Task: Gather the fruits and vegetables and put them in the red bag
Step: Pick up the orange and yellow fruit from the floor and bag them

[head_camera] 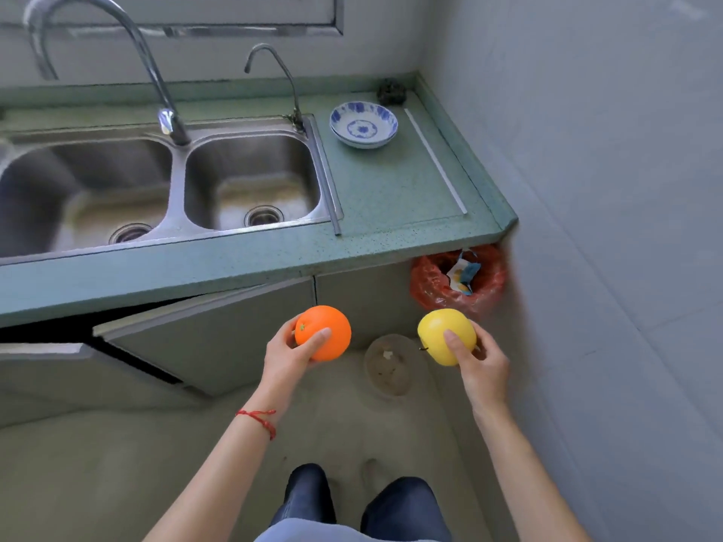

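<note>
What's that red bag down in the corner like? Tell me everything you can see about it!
The red bag looks like thin, crinkly, shiny plastic. It sits low in the corner, just under the end of the green counter, beside the grey wall. Its mouth is open and rolled out wide. Inside lies a scrap of white, blue and yellow wrapper. The yellow fruit overlaps its lower edge in the picture. No hands touch it.

This is a home kitchen. A green speckled countertop (391,197) runs into a corner between pale tiled walls, holding a stainless-steel double sink (168,185) with a tall curved faucet (129,52) and a smaller second tap (281,80). Stacked blue-and-white bowls (364,125) sit beside the sink, with a dark scouring pad (391,91) behind them. Below, a grey cabinet door (203,334) stands ajar, and a red bag (457,279) lines a bin in the corner.
</note>
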### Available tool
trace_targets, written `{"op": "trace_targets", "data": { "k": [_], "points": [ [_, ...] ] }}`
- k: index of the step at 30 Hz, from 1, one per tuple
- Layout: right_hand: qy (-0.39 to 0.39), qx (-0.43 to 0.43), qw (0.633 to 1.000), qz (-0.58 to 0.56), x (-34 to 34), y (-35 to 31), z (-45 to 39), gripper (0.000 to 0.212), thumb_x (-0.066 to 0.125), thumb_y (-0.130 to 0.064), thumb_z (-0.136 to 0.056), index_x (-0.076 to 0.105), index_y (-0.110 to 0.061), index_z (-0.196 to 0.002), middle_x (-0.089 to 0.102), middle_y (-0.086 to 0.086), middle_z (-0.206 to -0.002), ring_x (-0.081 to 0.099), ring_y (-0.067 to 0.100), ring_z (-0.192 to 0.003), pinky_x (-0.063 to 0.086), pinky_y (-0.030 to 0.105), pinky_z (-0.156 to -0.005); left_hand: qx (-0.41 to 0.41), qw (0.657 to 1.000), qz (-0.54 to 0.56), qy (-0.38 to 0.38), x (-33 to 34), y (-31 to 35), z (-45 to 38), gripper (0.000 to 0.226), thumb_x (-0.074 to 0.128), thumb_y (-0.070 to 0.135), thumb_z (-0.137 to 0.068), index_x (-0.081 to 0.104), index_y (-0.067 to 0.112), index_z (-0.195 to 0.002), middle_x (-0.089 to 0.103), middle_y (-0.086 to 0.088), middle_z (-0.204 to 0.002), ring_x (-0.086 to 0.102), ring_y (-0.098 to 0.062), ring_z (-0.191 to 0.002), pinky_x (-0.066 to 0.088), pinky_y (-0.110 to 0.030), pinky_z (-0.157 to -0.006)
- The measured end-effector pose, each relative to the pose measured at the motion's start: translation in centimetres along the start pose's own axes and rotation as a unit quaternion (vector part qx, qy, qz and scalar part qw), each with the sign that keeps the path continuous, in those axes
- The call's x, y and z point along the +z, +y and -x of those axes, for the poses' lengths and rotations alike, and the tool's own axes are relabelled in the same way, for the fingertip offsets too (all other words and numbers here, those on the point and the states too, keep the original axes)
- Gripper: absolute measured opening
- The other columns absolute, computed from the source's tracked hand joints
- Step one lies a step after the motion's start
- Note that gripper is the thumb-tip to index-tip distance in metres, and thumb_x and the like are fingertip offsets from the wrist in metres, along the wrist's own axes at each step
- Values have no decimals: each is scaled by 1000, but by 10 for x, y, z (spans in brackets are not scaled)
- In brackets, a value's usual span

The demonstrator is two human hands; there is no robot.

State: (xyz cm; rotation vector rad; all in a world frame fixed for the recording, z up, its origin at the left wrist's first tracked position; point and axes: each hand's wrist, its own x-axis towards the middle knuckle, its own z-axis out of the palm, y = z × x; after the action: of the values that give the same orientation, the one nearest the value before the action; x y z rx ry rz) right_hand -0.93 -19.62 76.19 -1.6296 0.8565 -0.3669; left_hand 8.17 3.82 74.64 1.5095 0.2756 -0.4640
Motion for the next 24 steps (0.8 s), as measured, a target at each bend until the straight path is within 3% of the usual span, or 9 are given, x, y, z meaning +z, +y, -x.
{"op": "trace_targets", "data": {
  "k": [7,11,19,24],
  "points": [
    [-145,-44,988,39,17,-21,-34,49,73,-24,-76,58,-14,-121,57,2,-113,52,15,-101,41,27,-82,8,988,75,138,-3,-14,21,59,79,28,-65,51,23,-117,54,-8,-120,58,-24,-105,56,-28,-68],
    [-237,-73,967,55,30,-31,-45,49,73,-25,-77,56,-13,-122,58,3,-113,52,17,-102,39,25,-81,20,969,118,215,0,-28,47,78,77,44,-47,53,22,-118,56,-6,-116,59,-21,-102,57,-27,-65],
    [-404,-87,906,89,68,-32,-7,49,74,-28,-75,57,-19,-120,60,3,-110,56,20,-103,47,38,-92,34,903,198,380,-17,-63,129,89,75,47,-40,53,15,-120,60,0,-103,60,-17,-93,55,-31,-68],
    [-495,-98,856,109,95,-25,45,52,76,-29,-73,58,-20,-121,62,4,-112,58,20,-103,49,40,-92,41,847,246,470,-37,-90,192,88,73,49,-37,54,18,-116,61,4,-97,60,-14,-88,52,-40,-81]
  ]
}}
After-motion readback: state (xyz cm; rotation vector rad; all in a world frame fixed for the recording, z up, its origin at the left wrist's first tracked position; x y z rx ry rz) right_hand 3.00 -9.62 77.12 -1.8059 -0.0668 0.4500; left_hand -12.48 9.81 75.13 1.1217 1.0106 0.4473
